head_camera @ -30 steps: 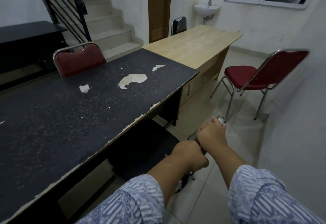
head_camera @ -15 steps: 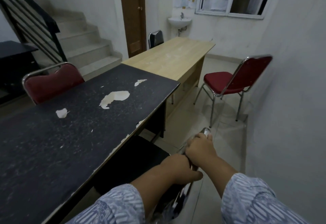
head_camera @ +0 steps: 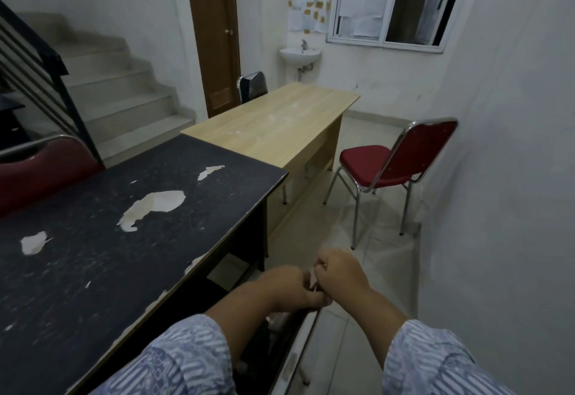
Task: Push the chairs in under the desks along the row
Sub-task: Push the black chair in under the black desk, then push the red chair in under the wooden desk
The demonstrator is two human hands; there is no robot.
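Note:
Both my hands grip the chrome top rail of a black chair (head_camera: 273,341) right below me. My left hand (head_camera: 294,289) and my right hand (head_camera: 340,275) sit side by side on the rail. The chair's seat lies mostly under the black desk (head_camera: 102,258), whose top has peeled patches. Beyond it stands a light wooden desk (head_camera: 277,124). A red chair with a chrome frame (head_camera: 385,167) stands out in the aisle to the right of the wooden desk, its seat facing that desk.
A red chair back (head_camera: 40,170) shows on the black desk's far left side, and a black chair back (head_camera: 252,85) behind the wooden desk. The white wall (head_camera: 497,208) closes the aisle on the right. Stairs (head_camera: 124,93), a door and a sink lie beyond.
The black chair has slid further in under the black desk with both hands on its rail. The view has moved forward and turned right along the aisle.

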